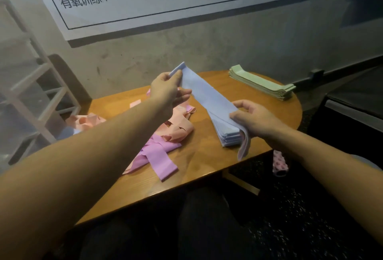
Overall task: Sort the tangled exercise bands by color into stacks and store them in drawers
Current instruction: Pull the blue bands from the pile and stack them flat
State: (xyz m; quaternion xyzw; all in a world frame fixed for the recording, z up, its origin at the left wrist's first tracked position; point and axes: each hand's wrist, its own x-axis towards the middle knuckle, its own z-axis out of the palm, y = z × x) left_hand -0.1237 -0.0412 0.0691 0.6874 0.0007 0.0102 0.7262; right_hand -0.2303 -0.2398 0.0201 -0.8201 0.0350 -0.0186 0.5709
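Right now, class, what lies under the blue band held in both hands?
Its near end rests on a blue stack on the table. The left hand lifts the far end. Beneath the stack is hidden.

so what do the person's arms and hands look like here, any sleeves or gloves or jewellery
Both arms are bare from the bottom edge of the picture to the fingertips: no sleeves show. The left hand and the right hand wear no gloves, and no rings, watch or wristbands are visible on the sides facing the camera. No markings or tattoos show on either forearm.
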